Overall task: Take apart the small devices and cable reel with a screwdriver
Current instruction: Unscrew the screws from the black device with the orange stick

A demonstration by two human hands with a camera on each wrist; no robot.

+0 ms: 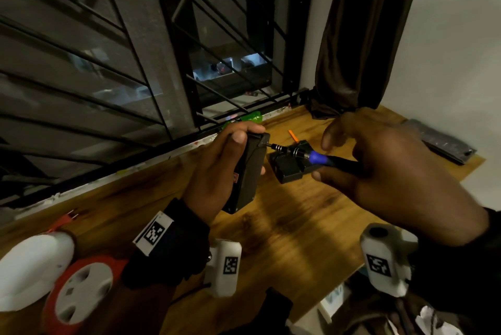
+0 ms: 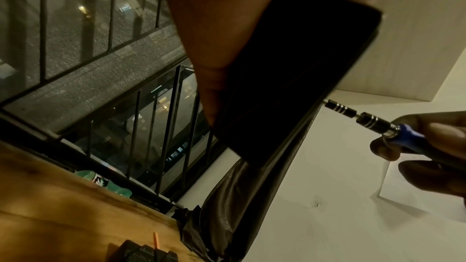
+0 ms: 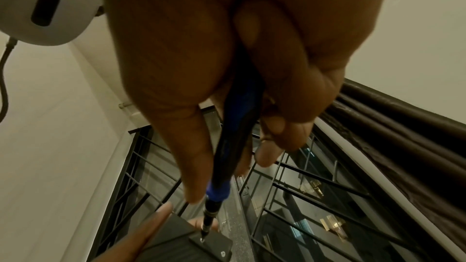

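Note:
My left hand (image 1: 230, 156) grips a flat black device (image 1: 248, 175) (image 2: 290, 71) and holds it on edge above the wooden table (image 1: 284, 226). My right hand (image 1: 379, 161) pinches a blue-and-black screwdriver (image 1: 320, 157) (image 3: 234, 142) between thumb and fingers. Its metal bit (image 1: 276, 147) (image 2: 340, 110) is set in a screw at the device's top corner (image 3: 201, 239). A second black device (image 1: 288, 165) lies on the table just beyond the bit. A red-and-white cable reel (image 1: 81, 283) sits at the near left.
A barred window (image 1: 135, 50) runs along the table's far edge, with a dark curtain (image 1: 360, 36) at its right. A green wrapper (image 1: 244, 119) and a small orange piece (image 1: 292, 135) lie near the sill. A grey flat pack (image 1: 439, 142) lies by the wall.

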